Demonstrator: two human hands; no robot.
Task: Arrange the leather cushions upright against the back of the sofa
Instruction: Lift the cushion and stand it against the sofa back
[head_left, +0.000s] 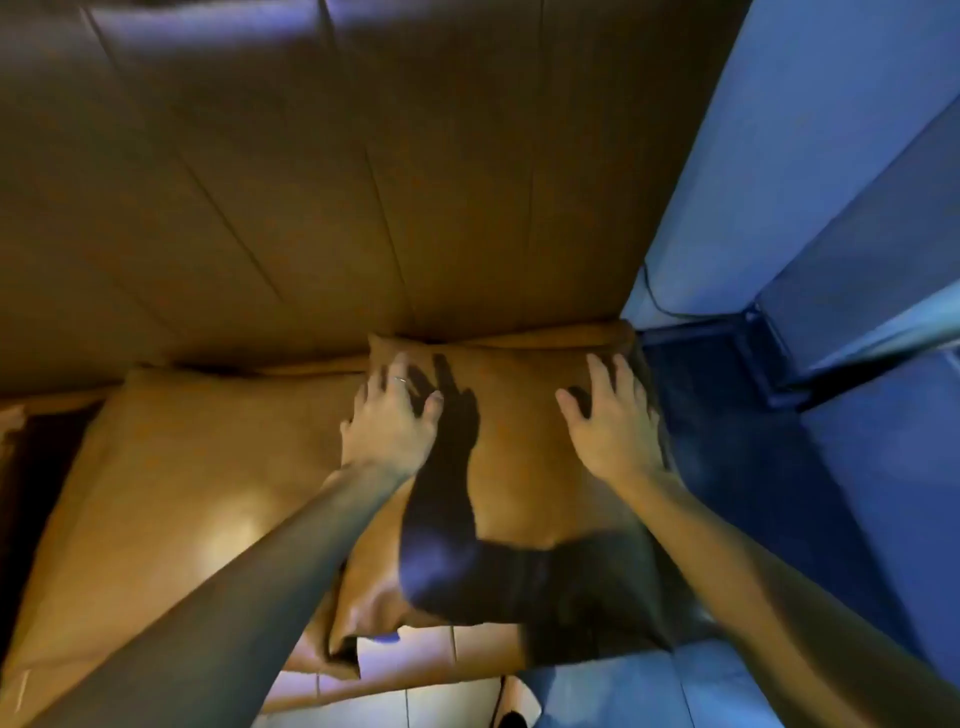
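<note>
A tan leather cushion (524, 467) lies on the right end of the sofa, its far edge touching the sofa back (363, 182). My left hand (387, 426) rests flat on its upper left part, fingers spread. My right hand (613, 421) lies flat near its upper right corner, fingers apart. Neither hand grips anything. A second, larger tan cushion (197, 488) lies to the left, its far edge also at the sofa back. My forearms cast dark shadows across the right cushion.
A blue-lit wall (810, 130) and a dark blue floor (753, 467) lie right of the sofa. A dark cable (670, 306) runs along the wall's base. Pale floor tiles (415, 670) show below the sofa's front edge.
</note>
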